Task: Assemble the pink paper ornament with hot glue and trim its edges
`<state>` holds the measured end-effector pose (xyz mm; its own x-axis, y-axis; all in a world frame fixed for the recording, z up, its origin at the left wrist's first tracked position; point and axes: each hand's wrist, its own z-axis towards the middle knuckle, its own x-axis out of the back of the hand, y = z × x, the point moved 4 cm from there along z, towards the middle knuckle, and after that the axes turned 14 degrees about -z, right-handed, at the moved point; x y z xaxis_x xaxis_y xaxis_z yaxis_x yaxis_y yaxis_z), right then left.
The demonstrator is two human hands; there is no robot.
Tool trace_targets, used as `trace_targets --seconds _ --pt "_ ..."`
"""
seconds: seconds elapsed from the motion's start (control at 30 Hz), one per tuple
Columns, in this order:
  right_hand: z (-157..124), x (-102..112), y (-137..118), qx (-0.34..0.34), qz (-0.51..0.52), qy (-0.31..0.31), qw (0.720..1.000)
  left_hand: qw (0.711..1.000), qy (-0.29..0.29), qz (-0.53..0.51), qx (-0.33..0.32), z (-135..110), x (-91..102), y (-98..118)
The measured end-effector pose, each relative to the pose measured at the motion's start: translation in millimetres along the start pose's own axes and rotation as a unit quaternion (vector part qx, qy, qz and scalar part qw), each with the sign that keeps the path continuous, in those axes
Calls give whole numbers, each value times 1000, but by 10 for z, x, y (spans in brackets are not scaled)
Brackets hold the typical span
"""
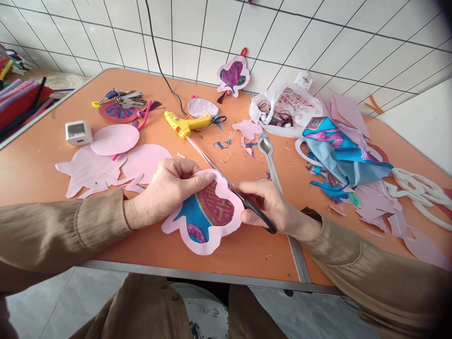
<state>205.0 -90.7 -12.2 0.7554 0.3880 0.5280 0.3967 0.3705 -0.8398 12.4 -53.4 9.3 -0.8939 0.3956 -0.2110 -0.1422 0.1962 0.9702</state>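
My left hand (pixel 176 188) pinches the upper left edge of a pink shaped cutout (pixel 203 245), thumb on top. Blue and magenta patterned fabric (pixel 215 207) covers its middle, with a pink border all around. In my right hand (pixel 266 205) are black-handled scissors (pixel 259 214), held at the handles. Their blades lie along the cutout's upper right edge and point up and left; I cannot tell how far apart the blades are. Behind the cutout lies a yellow glue gun (pixel 185 125) with a glue stick in its back end.
Pink cut shapes (pixel 115 139), a white charger (pixel 78 133) and keys (pixel 130 101) lie at left. A finished ornament (pixel 233 75) leans on the tiled wall. At right are a plastic bag (pixel 286 108), blue fabric (pixel 346 155), pink scraps (pixel 377 205) and white cord (pixel 423 188).
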Motion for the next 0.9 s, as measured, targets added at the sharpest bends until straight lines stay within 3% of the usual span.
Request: trace_targets --seconds 0.9 --pt "-15 -18 -51 -41 31 -13 999 999 14 -26 16 -23 11 -15"
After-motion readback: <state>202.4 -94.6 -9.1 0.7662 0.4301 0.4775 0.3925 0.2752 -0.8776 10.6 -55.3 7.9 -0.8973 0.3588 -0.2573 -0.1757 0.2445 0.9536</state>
